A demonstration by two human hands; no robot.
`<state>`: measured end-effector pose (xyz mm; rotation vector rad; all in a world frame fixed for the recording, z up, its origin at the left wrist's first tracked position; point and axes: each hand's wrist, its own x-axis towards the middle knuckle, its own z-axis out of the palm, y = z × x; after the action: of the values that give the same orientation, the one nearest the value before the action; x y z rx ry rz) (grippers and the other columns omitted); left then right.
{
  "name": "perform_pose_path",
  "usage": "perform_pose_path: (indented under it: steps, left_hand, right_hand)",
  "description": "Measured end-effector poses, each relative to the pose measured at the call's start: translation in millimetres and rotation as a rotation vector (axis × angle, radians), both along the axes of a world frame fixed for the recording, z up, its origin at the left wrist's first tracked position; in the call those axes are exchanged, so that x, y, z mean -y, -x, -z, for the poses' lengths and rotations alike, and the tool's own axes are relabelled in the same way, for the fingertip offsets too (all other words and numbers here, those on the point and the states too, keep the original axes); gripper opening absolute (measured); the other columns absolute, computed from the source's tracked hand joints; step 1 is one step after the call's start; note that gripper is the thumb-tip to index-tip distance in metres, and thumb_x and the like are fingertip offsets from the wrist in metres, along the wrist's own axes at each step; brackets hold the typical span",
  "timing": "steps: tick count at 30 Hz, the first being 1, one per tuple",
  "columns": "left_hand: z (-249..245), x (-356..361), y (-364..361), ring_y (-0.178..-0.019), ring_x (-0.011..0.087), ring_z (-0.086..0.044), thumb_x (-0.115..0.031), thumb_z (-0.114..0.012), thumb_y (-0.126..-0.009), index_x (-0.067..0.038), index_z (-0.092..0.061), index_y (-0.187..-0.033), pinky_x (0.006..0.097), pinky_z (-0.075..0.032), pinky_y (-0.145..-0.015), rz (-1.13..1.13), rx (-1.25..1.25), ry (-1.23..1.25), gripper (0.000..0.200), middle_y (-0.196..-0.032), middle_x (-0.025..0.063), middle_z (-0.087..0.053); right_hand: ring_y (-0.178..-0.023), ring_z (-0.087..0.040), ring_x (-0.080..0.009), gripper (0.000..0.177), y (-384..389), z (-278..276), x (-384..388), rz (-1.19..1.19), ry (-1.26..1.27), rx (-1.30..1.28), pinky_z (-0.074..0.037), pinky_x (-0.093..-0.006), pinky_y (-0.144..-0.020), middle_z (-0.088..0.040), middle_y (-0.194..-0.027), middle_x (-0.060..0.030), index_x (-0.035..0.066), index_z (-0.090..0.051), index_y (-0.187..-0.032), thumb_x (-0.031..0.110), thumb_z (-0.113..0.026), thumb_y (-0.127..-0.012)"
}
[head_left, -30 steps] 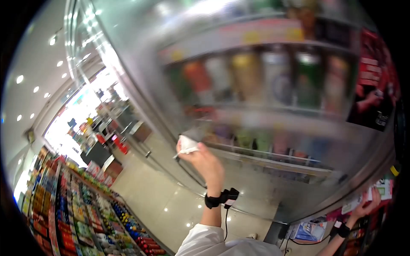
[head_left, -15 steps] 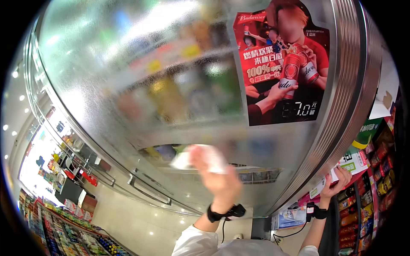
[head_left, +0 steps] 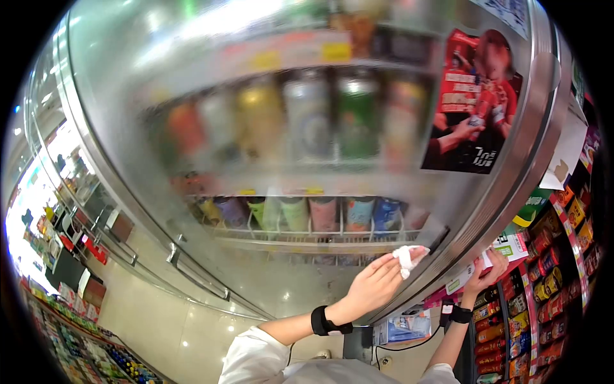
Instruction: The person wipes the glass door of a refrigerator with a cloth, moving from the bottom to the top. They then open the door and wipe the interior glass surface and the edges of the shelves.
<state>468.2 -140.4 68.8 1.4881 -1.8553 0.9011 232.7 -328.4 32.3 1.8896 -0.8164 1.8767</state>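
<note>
My left hand [head_left: 374, 281] presses a crumpled white tissue [head_left: 409, 258] against the fogged glass door [head_left: 281, 256] of a drinks cooler, near the door's right edge. The fingers are closed over the tissue. Behind the glass, a band across the lower part looks clearer, and bottles and cups [head_left: 324, 214] show through it. At the right, my right hand [head_left: 489, 269] is closed around the edge of a white box [head_left: 511, 246] with green and pink print, beside the cooler's metal frame. Both wrists wear black straps.
A red beer poster [head_left: 470, 102] is stuck on the glass at the upper right. Snack shelves [head_left: 543, 288] stand close on my right. To the left are a long metal door handle [head_left: 173, 253] and shelves of goods [head_left: 83, 339]. A blue-and-white box [head_left: 403, 326] sits low near my feet.
My left hand has swept the tissue rightward across the glass to the door's right side. More of the lower shelf shows clearly. My view has shifted; my right hand stays at the box.
</note>
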Motion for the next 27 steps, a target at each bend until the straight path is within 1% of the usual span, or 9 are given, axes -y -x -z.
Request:
perform_pose_path:
  steps: [1, 2, 4, 6, 8, 13, 16, 24, 27]
  left_hand:
    - [-9.6, -10.6, -6.7, -0.107, 0.0134, -0.055, -0.011, -0.051, -0.078, -0.005, -0.059, -0.111, 0.0316, -0.035, -0.102, -0.092, 0.022, 0.026, 0.034, -0.111, 0.0057, -0.061]
    - [-21.3, -23.5, -19.1, -0.120, 0.0147, -0.048, -0.014, -0.055, -0.079, -0.011, -0.054, -0.126, 0.0330, -0.027, -0.105, -0.214, 0.115, 0.100, 0.047, -0.128, 0.0072, -0.053]
    - [-29.4, -41.8, -51.5, -0.126, 0.0235, -0.042, -0.015, -0.055, -0.080, -0.005, -0.049, -0.130, 0.0379, -0.026, -0.106, -0.306, 0.038, 0.279, 0.050, -0.131, 0.0137, -0.049]
    - [-43.7, -71.6, -86.9, -0.129, 0.0350, -0.036, -0.018, -0.051, -0.086, 0.001, -0.044, -0.131, 0.0435, -0.023, -0.107, -0.447, -0.096, 0.308, 0.050, -0.134, 0.0212, -0.043]
    - [-60.5, -102.2, -127.4, -0.130, 0.0415, -0.030, -0.021, -0.043, -0.092, 0.005, -0.038, -0.134, 0.0465, -0.021, -0.107, -0.418, -0.222, 0.426, 0.049, -0.139, 0.0258, -0.033]
    - [-60.2, -167.1, -194.1, -0.135, 0.0359, -0.023, -0.022, -0.028, -0.098, 0.008, -0.026, -0.137, 0.0420, -0.015, -0.111, -0.746, -0.473, 0.570, 0.049, -0.145, 0.0210, -0.026]
    - [-51.8, -185.7, -203.8, -0.136, 0.0338, -0.021, -0.022, -0.025, -0.098, 0.007, -0.024, -0.138, 0.0408, -0.011, -0.111, -0.776, -0.515, 0.522, 0.050, -0.147, 0.0181, -0.023]
    - [-63.7, -168.1, -193.8, -0.139, 0.0314, -0.008, -0.022, -0.027, -0.098, 0.007, -0.015, -0.140, 0.0381, -0.006, -0.112, -0.541, -0.778, 0.650, 0.053, -0.150, 0.0190, -0.012]
    - [-86.9, -151.2, -181.1, -0.139, 0.0317, -0.006, -0.021, -0.028, -0.098, 0.007, -0.012, -0.141, 0.0376, -0.005, -0.112, -0.576, -0.663, 0.637, 0.054, -0.150, 0.0197, -0.008]
  right_hand:
    - [-0.101, -0.051, -0.0279, 0.022, -0.2, -1.3, -1.7, 0.018, 0.003, -0.011, -0.026, -0.0455, -0.101, -0.060, -0.101, -0.0109, 0.004, -0.057, -0.098, 0.020, -0.057, -0.084]
    - [-0.101, -0.051, -0.0283, 0.022, 0.2, -1.2, -1.8, 0.011, 0.003, -0.009, -0.027, -0.0453, -0.100, -0.060, -0.101, -0.0114, 0.003, -0.057, -0.099, 0.018, -0.057, -0.084]
    - [-0.101, -0.051, -0.0290, 0.021, 0.1, -2.6, -3.2, 0.023, 0.011, -0.023, -0.028, -0.0453, -0.100, -0.060, -0.102, -0.0120, 0.003, -0.057, -0.099, 0.017, -0.056, -0.083]
    - [-0.106, -0.047, -0.0299, 0.022, 1.9, -1.6, -3.1, 0.006, 0.007, -0.045, -0.030, -0.0437, -0.099, -0.059, -0.108, -0.0128, 0.001, -0.057, -0.103, 0.012, -0.054, -0.084]
    - [-0.106, -0.047, -0.0295, 0.022, 2.9, 1.8, 0.6, 0.014, 0.012, -0.043, -0.030, -0.0432, -0.098, -0.059, -0.108, -0.0125, 0.001, -0.057, -0.104, 0.010, -0.054, -0.084]
    - [-0.104, -0.048, -0.0301, 0.021, -1.6, 0.9, -1.0, -0.011, -0.004, 0.005, -0.032, -0.0430, -0.097, -0.059, -0.107, -0.0130, 0.001, -0.057, -0.102, 0.012, -0.053, -0.085]
    - [-0.104, -0.048, -0.0296, 0.021, 0.0, 4.4, 2.6, -0.022, -0.005, 0.013, -0.033, -0.0422, -0.095, -0.059, -0.107, -0.0131, 0.000, -0.057, -0.103, 0.012, -0.054, -0.086]
    - [-0.105, -0.048, -0.0298, 0.022, 0.0, 2.8, 2.6, -0.003, 0.009, -0.005, -0.031, -0.0434, -0.096, -0.060, -0.107, -0.0132, -0.001, -0.057, -0.104, 0.013, -0.053, -0.087]
    - [-0.103, -0.050, -0.0305, 0.021, 0.7, 4.2, 3.2, -0.013, -0.006, 0.018, -0.030, -0.0446, -0.099, -0.060, -0.106, -0.0141, 0.000, -0.057, -0.101, 0.012, -0.054, -0.084]
